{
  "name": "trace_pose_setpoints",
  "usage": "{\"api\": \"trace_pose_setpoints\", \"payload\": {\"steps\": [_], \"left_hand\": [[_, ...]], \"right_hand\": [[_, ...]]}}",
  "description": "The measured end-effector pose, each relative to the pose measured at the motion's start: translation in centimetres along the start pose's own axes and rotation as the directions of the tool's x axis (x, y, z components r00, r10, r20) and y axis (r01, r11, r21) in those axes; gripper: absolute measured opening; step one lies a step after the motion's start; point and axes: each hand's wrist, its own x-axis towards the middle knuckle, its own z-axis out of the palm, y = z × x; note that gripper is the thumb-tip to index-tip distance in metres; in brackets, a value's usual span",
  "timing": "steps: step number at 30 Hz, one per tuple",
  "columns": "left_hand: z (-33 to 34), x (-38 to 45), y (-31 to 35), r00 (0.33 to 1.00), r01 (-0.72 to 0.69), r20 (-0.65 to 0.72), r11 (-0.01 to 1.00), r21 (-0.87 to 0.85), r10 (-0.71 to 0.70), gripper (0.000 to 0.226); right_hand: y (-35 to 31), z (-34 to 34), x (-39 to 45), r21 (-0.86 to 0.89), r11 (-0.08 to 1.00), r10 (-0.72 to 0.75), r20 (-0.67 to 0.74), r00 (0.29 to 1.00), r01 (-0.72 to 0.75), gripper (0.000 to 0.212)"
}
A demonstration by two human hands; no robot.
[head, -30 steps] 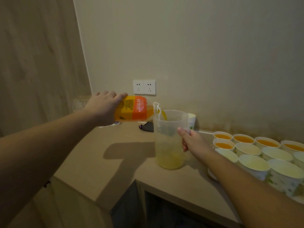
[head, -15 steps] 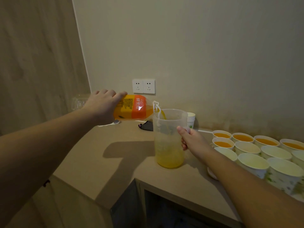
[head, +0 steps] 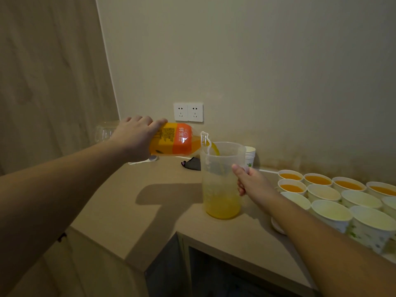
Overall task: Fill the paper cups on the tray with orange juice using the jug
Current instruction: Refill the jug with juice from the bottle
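The left hand (head: 134, 138) has its grip wrapped around a juice bottle (head: 171, 139), held on its side with the neck over the rim of the jug (head: 221, 181). Orange juice runs from the neck into the jug, which stands on the counter (head: 128, 211) with juice filling its lower part. The right hand (head: 252, 182) has its grip curled on the jug's handle side, at the jug's 3 o'clock; the handle itself is hidden behind the fingers. At the jug's 3 to 4 o'clock, the paper cups (head: 330, 211) sit packed together on a tray (head: 277, 227); those along the far rows hold orange juice, the nearer ones look empty. A stack of spare cups (head: 250, 156) stands just behind the jug, near the wall. At the jug's 11 o'clock lies a dark object (head: 191, 163), and a double wall socket (head: 188, 112) sits above it.
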Motion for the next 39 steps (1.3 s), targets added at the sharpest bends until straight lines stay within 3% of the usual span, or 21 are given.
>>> {"api": "trace_pose_setpoints", "payload": {"steps": [39], "left_hand": [[-0.01,-0.08,-0.01,1.0,0.005,-0.012,1.0,-0.006,-0.005,0.119]], "right_hand": [[-0.47,0.05,-0.32,-0.024,1.0,-0.002,-0.008,1.0,0.001,0.039]]}}
